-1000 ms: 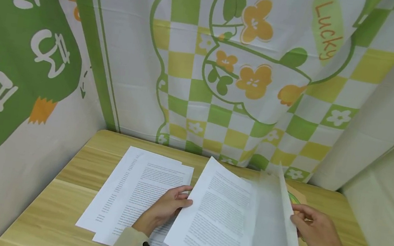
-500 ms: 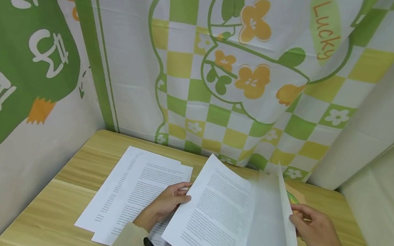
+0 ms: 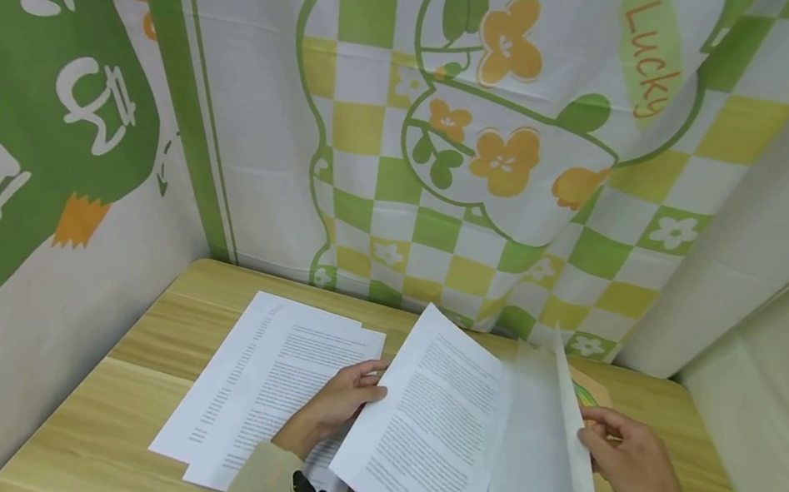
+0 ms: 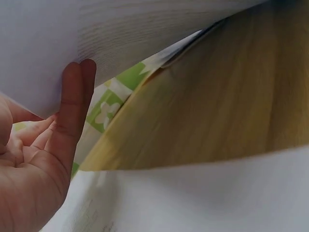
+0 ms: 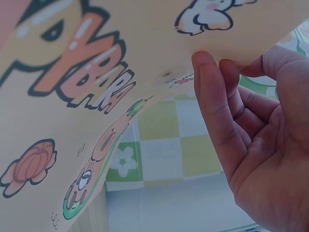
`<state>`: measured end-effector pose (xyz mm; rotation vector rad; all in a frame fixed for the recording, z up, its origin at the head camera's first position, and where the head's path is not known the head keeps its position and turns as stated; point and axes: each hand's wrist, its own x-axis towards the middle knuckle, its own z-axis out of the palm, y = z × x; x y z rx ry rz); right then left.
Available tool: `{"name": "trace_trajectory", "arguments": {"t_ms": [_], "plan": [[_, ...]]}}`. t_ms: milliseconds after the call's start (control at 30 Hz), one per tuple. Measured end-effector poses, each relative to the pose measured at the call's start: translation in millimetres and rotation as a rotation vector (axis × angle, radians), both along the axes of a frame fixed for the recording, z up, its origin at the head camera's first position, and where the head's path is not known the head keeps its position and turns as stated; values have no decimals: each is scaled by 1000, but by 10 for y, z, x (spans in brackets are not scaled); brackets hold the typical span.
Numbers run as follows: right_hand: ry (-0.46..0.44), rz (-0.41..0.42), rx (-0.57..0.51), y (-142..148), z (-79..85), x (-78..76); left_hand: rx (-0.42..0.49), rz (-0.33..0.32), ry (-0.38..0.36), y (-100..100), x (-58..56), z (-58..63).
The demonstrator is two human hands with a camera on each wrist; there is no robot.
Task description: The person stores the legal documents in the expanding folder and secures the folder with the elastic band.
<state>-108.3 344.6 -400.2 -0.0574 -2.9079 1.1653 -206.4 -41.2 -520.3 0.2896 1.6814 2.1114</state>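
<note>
In the head view my left hand [image 3: 336, 402] pinches the left edge of a printed sheet [image 3: 433, 428], thumb on top and fingers beneath. The left wrist view shows the fingers [image 4: 72, 99] spread flat under that paper. The sheet lies tilted above the table, its right side against a clear sleeve [image 3: 534, 459] of a folder. My right hand [image 3: 629, 460] pinches the raised right cover of this folder [image 3: 578, 473] by its outer edge. Seen from the right wrist, the cover's outside [image 5: 154, 53] is beige with capybara drawings and lettering.
Several printed sheets [image 3: 299, 384] lie overlapping on the wooden table [image 3: 126, 376], left of the folder and partly under my left forearm. A checked, flowered curtain [image 3: 472, 232] hangs right behind the table's far edge. White cloth stands at both sides.
The printed sheet has shifted slightly left away from the clear sleeve, and a paper edge now shows between them at the bottom. My right hand and the cover have hardly moved.
</note>
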Motion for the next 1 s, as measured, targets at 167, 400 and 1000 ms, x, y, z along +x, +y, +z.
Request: {"name": "trace_trajectory", "arguments": {"t_ms": [167, 400, 1000], "plan": [[7, -2, 9, -7, 3, -1, 20, -3, 14, 11, -30, 72], [21, 7, 2, -12, 3, 6, 25, 3, -7, 62, -49, 99], [40, 6, 6, -17, 3, 20, -15, 149, -46, 232, 38, -47]]}}
